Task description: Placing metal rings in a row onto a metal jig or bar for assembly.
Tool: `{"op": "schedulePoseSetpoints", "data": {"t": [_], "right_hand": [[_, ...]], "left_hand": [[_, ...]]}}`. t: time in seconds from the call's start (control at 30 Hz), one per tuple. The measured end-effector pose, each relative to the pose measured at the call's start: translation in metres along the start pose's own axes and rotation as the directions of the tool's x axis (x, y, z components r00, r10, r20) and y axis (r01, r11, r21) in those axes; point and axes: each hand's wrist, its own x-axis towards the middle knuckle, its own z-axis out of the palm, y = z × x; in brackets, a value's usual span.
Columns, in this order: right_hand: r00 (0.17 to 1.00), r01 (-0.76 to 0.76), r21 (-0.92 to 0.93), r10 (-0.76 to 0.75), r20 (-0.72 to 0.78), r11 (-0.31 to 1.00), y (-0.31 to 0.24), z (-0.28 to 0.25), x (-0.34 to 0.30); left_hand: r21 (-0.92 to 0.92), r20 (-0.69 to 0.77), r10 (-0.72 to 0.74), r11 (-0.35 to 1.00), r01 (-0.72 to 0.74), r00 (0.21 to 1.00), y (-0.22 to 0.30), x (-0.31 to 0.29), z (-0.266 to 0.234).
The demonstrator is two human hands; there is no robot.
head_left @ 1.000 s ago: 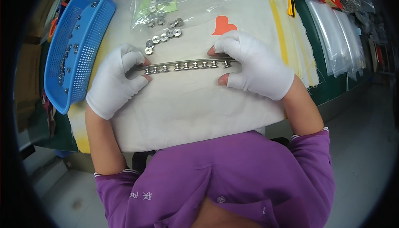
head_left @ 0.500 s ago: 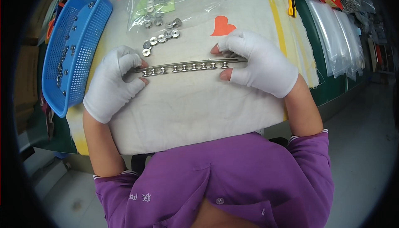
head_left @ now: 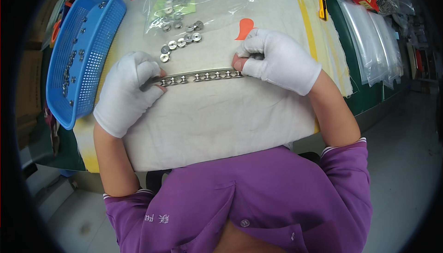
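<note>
A narrow metal rail lined with several shiny spool-shaped rollers lies crosswise on the white cloth. My left hand, in a white glove with bare fingertips, pinches its left end between thumb and fingers. At the other end, my right hand, gloved alike, has thumb and forefinger closed on the rail by the last visible roller. Both end tips are hidden by my fingers. Just beyond the rail, loose round metal pieces lie in a bent row.
A clear plastic bag with more metal pieces lies at the back. On the left stands a blue perforated basket holding small metal parts. A red patch shows beyond my right hand. At right are a yellow cutter knife and clear plastic sleeves.
My right hand has shifted left along the rail, and its thumb and forefinger have come together on it. My left hand stays at the left end.
</note>
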Motion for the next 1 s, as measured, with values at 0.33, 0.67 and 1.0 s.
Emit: {"op": "schedulePoseSetpoints", "data": {"t": [0.33,0.67,1.0], "right_hand": [[0.971,0.065,-0.052,-0.075,-0.227,0.997,0.018,-0.021,0.001],[0.676,-0.34,-0.166,0.118,-0.728,0.926,0.083,-0.092,0.005],[0.575,-0.021,0.121,0.111,-0.811,0.992,0.084,-0.087,0.0]], "left_hand": [[-0.028,0.026,-0.082,0.996,0.083,0.996,0.0,-0.001,0.001],[-0.168,0.077,-0.128,0.976,0.139,0.989,-0.003,-0.003,-0.002],[-0.264,0.136,-0.195,0.938,0.226,0.971,-0.014,-0.007,-0.004]]}}
